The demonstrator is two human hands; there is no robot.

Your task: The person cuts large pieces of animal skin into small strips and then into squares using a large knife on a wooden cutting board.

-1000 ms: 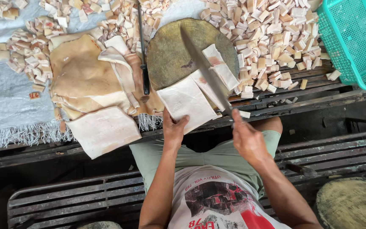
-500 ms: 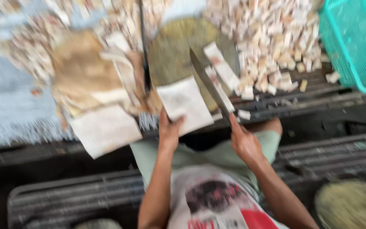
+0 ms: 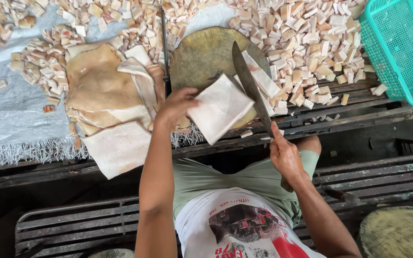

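Since the earlier frame, the left hand (image 3: 178,102) has lifted the pale square slab of skin (image 3: 218,109) off the bench's near edge and now pinches it over the round wooden chopping block (image 3: 201,52). The right hand (image 3: 285,155) is closed around the handle of the long dark cleaver (image 3: 249,86), blade resting across the block. Heaps of small cut cubes (image 3: 307,43) cover the far right of the bench; several uncut tan and white sheets (image 3: 103,100) wait at the left, so much seems done, some remains.
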